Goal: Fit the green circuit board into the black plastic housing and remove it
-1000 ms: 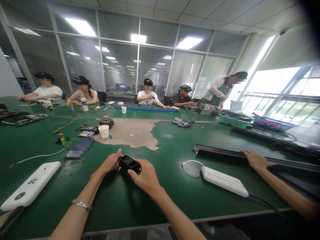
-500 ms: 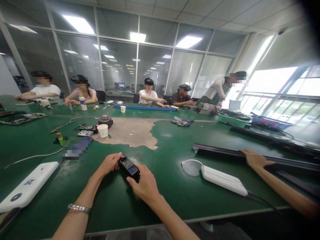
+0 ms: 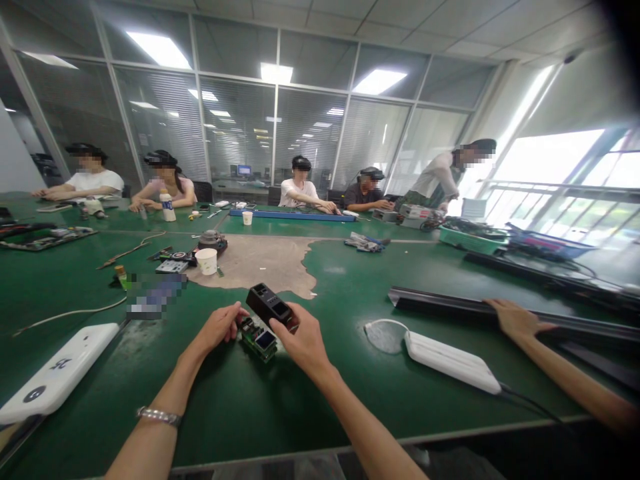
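Black housing (image 3: 267, 303) slanted from the right hand's (image 3: 306, 341) pinching thumb and fingers — roughly parallel to the circuit board (image 3: 259, 340), which stretched rightward from the left hand's (image 3: 223, 327) curled fingertips, their grip unclear.

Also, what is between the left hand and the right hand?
The head view shows a green circuit board at the left hand and a black casing in the right hand.
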`<state>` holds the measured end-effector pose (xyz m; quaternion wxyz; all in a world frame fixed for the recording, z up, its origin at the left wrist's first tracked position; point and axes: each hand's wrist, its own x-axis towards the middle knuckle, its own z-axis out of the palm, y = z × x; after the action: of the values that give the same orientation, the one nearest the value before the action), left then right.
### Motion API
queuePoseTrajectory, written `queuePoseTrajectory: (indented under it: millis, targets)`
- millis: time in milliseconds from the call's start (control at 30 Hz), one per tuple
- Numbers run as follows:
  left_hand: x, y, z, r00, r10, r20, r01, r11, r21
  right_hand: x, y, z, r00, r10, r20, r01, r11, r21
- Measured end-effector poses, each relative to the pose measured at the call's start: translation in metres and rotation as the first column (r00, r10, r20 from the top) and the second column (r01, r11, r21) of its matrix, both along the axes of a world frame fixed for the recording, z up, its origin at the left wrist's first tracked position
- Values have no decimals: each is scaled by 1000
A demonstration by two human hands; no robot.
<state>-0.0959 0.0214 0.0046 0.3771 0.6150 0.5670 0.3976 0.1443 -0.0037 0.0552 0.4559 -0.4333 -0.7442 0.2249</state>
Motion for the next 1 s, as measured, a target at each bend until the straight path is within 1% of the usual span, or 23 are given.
queuePoseTrajectory:
  millis: [67, 133, 267, 433, 633, 833, 900, 1000]
  targets:
    - [1, -1, 2, 1000, 6, 6, -6, 1000, -10, 7, 11, -6, 1000, -17, 18, 17, 1000, -22]
    - [2, -1, 2, 1000, 12, -1, -12, 1000, -17, 13, 18, -16, 996, -58, 64, 59, 998, -25]
    - [3, 1, 0, 1000, 7, -25, -7, 1000, -26, 21, 22, -34, 985, -122, 124, 123, 992, -2]
    - [2, 3, -1, 999, -5, -36, 4, 1000, -27, 21, 24, -44, 977, -114, 180, 117, 993, -4]
    - [2, 4, -2, 999, 4, -37, -5, 999, -34, 22, 24, -49, 961, -181, 210, 187, 982, -6]
    - [3, 3, -2, 999, 28, -20, -29, 999, -32, 23, 18, -47, 962, -160, 220, 165, 986, -3]
    - [3, 2, -1, 999, 26, -21, -26, 999, -27, 23, 17, -44, 972, -146, 182, 148, 989, 3]
    - [2, 3, -1, 1000, 30, -5, -30, 999, -28, 23, 16, -34, 991, -108, 73, 109, 994, -20]
